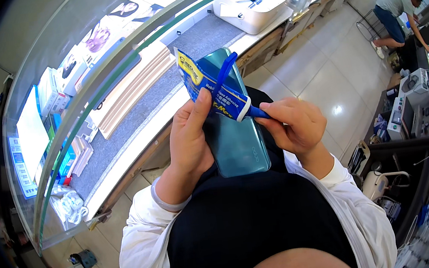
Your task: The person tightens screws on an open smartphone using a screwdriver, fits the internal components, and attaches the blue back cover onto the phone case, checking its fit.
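Observation:
My left hand (188, 137) is closed round a blue, yellow and white glue tube (223, 96), its thumb pressed on the tube's side. At the tube's lower right end, the fingers of my right hand (299, 123) pinch a tapered blue cap (259, 112) beside a white collar. A curved blue strip (225, 73) stands out across the tube; how it is attached I cannot tell. Below the tube a teal smartphone (240, 149) lies back up over my lap. Its left edge is against my left hand, and the tube hides part of its upper half.
A glass display counter (107, 88) curves along the left and far side, with boxes and a white bin-like case (255, 8) inside. Tiled floor (332, 87) stretches to the right. Another person (395, 10) bends over a cluttered workbench (409, 104) at the far right.

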Motion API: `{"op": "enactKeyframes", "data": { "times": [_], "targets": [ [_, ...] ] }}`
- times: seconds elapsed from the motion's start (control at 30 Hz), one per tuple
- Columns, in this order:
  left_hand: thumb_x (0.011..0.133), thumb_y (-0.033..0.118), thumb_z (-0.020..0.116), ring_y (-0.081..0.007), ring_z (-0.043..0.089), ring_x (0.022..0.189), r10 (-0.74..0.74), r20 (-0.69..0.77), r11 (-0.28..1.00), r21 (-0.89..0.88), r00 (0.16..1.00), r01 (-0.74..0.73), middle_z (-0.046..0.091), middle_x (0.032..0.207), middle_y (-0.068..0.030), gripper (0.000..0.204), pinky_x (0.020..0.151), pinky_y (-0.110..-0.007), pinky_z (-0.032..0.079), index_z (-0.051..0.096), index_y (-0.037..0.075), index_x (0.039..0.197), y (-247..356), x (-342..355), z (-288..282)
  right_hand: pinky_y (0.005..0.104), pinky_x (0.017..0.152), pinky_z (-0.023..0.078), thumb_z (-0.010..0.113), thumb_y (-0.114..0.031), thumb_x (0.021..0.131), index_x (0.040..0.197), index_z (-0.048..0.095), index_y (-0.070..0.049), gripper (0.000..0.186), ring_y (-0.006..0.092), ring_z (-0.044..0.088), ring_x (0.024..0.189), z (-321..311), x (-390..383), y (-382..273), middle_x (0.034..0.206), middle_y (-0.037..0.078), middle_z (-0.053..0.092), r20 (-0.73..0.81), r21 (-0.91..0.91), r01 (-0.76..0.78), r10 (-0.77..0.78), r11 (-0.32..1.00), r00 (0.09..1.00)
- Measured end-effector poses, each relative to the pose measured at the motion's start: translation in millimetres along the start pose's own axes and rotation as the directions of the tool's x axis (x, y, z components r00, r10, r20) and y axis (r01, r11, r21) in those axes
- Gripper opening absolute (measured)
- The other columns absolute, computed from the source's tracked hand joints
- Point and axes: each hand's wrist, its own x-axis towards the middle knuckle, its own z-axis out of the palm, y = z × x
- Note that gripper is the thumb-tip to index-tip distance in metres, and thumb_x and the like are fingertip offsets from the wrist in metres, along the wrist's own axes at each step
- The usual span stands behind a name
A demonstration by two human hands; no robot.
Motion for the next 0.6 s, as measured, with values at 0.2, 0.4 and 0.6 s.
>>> {"op": "enactKeyframes", "data": {
  "times": [0.2, 0.4, 0.6],
  "targets": [
    [0.093, 0.029, 0.047, -0.0156, 0.063, 0.08, -0.057, -0.053, 0.998, -0.043, 0.997, 0.055, 0.065, 0.093, -0.0099, 0.032, 0.073, -0.028, 0.052, 0.06, 0.0, 0.098, -5, 3, 0, 0.0225, 0.052, 0.045, 0.071, -0.002, 0.071, 0.088, 0.061, 0.0, 0.02, 0.0151, 0.061, 0.064, -2, 2, 5, 0.076, 0.009, 0.063, 0.113, 0.226, -0.205, 0.184, 0.952, 0.977],
    [0.093, 0.034, 0.045, -0.0199, 0.064, 0.084, -0.032, 0.018, 0.999, 0.031, 0.999, 0.031, 0.063, 0.097, -0.0106, 0.036, 0.077, -0.033, 0.052, 0.053, 0.002, 0.108, -10, 4, -8, 0.0194, 0.047, 0.043, 0.071, 0.0, 0.072, 0.075, 0.063, 0.002, 0.008, 0.0095, 0.058, 0.053, -10, 4, -12, 0.064, 0.006, 0.06, 0.236, 0.31, -0.651, 0.608, 0.693, 0.758],
    [0.091, 0.029, 0.05, -0.0142, 0.063, 0.081, -0.039, -0.072, 0.999, 0.0, 0.997, 0.039, 0.065, 0.093, -0.0088, 0.031, 0.073, -0.027, 0.051, 0.06, 0.001, 0.096, -16, 5, -2, 0.0193, 0.049, 0.045, 0.069, 0.006, 0.071, 0.081, 0.062, 0.004, 0.012, 0.0113, 0.057, 0.053, -9, 0, 4, 0.069, 0.008, 0.06, 0.04, 0.157, -0.168, 0.163, 0.973, 0.986]
  ]
}}
